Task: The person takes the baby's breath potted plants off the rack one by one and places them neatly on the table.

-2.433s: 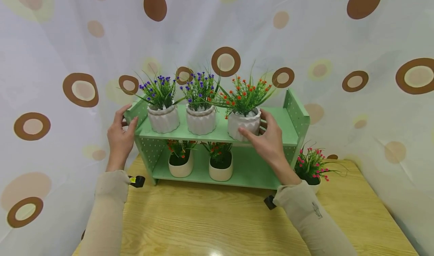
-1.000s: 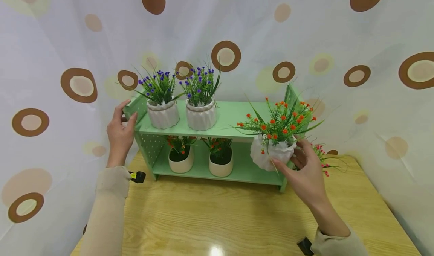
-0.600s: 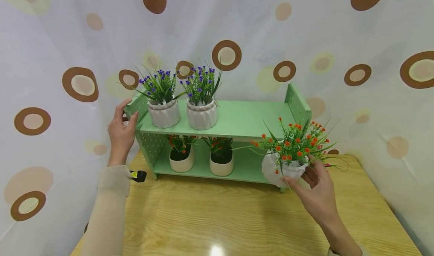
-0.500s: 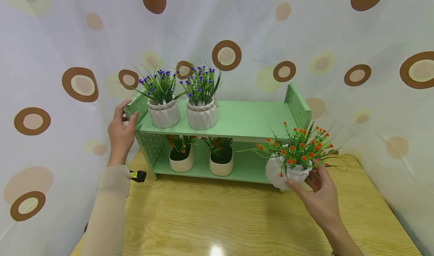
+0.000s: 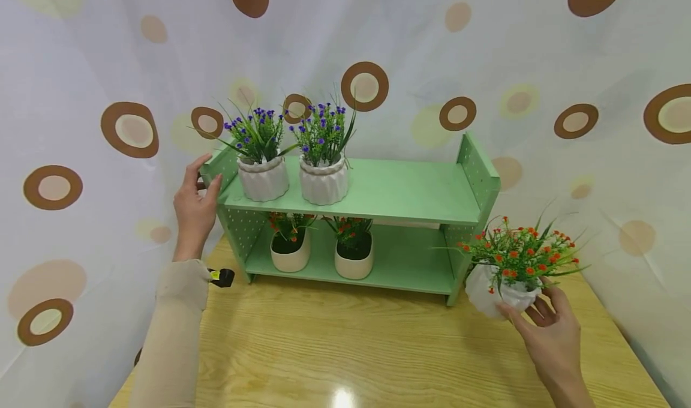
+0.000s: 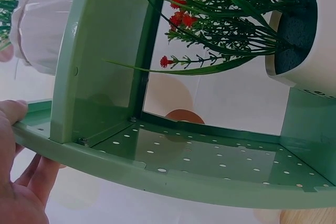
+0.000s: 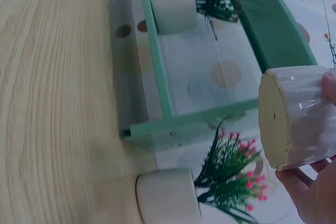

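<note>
My right hand (image 5: 553, 333) holds a white fluted flowerpot (image 5: 488, 291) with orange artificial flowers, thumb in front and fingers round the far side. The pot is in the air off the right end of a green two-tier shelf (image 5: 410, 189), tilted. Its flat cream underside (image 7: 274, 124) faces the right wrist camera. At the shelf's left end, my left hand (image 5: 195, 210) grips the upper edge of the side panel; the left wrist view has thumb and fingers on either side of the panel. Two white fluted pots with purple flowers, one left (image 5: 263, 180), one beside it (image 5: 324, 183), stand on the top tier.
Two cream pots, one left (image 5: 290, 259) and one right (image 5: 353, 264), with red-orange flowers stand on the lower tier. A cream pot with pink flowers (image 7: 168, 198) stands on the wooden table (image 5: 335, 342), just off the shelf's right end. A dotted curtain (image 5: 410, 36) hangs behind.
My right hand has lifted the orange-flowered pot off the top tier and carried it right and down, past the shelf's right end. The left hand stays at the left side panel.
</note>
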Demonstrator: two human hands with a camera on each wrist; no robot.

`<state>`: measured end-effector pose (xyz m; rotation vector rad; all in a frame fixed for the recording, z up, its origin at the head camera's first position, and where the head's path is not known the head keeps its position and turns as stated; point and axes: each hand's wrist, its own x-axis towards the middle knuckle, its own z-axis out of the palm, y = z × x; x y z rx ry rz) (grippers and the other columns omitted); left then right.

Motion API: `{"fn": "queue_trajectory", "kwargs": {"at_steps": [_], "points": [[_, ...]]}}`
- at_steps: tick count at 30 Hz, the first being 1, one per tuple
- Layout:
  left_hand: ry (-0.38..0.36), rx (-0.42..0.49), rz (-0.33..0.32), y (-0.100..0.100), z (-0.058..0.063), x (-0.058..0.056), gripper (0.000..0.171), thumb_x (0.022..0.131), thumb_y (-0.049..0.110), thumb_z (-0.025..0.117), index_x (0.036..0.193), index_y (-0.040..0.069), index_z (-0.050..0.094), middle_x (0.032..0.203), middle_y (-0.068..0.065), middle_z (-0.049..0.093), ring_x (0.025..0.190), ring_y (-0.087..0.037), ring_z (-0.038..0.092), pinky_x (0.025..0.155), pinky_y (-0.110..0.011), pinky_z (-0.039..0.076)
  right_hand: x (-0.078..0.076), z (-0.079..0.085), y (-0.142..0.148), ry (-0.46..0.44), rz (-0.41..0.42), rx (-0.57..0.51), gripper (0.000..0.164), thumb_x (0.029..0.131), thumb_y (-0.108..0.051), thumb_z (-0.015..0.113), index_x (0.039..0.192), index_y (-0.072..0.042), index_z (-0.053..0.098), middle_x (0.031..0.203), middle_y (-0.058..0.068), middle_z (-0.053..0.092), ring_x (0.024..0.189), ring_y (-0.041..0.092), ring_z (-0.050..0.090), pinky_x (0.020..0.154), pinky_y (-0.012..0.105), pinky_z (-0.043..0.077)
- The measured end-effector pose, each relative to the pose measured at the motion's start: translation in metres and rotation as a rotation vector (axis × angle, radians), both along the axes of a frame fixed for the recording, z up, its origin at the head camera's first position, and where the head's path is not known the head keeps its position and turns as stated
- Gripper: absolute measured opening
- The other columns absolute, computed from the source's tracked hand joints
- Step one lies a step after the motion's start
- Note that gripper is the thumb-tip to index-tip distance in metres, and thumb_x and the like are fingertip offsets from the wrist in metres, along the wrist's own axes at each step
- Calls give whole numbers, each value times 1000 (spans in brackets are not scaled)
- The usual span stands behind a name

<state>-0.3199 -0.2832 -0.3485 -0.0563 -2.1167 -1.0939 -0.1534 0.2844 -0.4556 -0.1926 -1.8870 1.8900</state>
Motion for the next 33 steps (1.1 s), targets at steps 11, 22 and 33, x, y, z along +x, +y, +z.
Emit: {"fn": "queue_trajectory", "kwargs": {"at_steps": [11,22,33], "points": [[-6,-3,4,-2,0,1,47,106,35,58,152,37,49,134,-14,67,104,-30,67,66,-10,43,-10,-11,42,-72,-165,-64,78,82,14,79,148,-15,50,128,-9,51,101,-5,63,71,8,53],[0,-3,-1,-1,0,1,46,106,35,57,152,38,49,133,-12,68,101,-23,65,67,-14,43,-28,-20,85,-91,-319,-129,86,82,7,82,156,-15,44,126,-13,47,100,-3,58,69,4,50],[5,-10,-6,-2,-1,0,46,106,36,57,152,38,49,133,-12,68,100,-21,65,66,-14,43,-46,-35,108,-197,-374,-176,91,84,-4,84,160,-23,37,125,-20,42,104,-5,53,65,3,48]]}}
